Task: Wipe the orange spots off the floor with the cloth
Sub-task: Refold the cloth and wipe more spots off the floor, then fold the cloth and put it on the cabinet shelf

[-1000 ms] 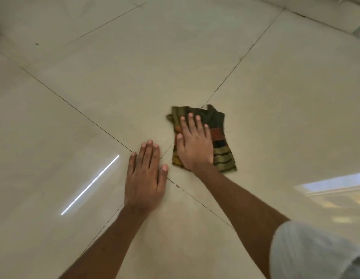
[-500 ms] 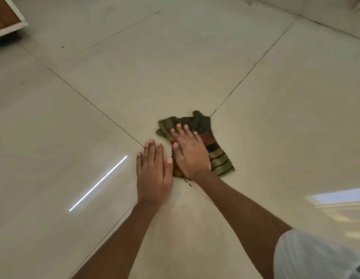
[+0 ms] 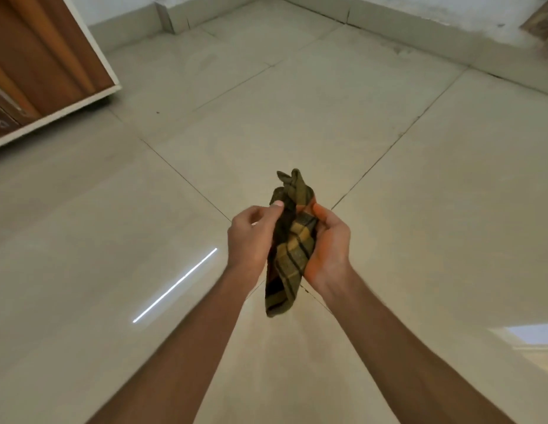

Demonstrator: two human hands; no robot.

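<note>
**Tiled floor clear, cloth lifted in both hands**

Tile floor (image 3: 343,133) fills the view; no orange spots show on it, though the patch under the arms is hidden. A wooden cabinet (image 3: 37,65) is cut off at upper left. The cloth (image 3: 292,243) hangs above the floor, long axis near vertical, bunched between both hands. Right hand (image 3: 328,246) cups it from the side, palm tinted orange; left hand (image 3: 251,237) pinches its upper edge. Both sit equally near. Cloth's underside cannot be seen.
</note>
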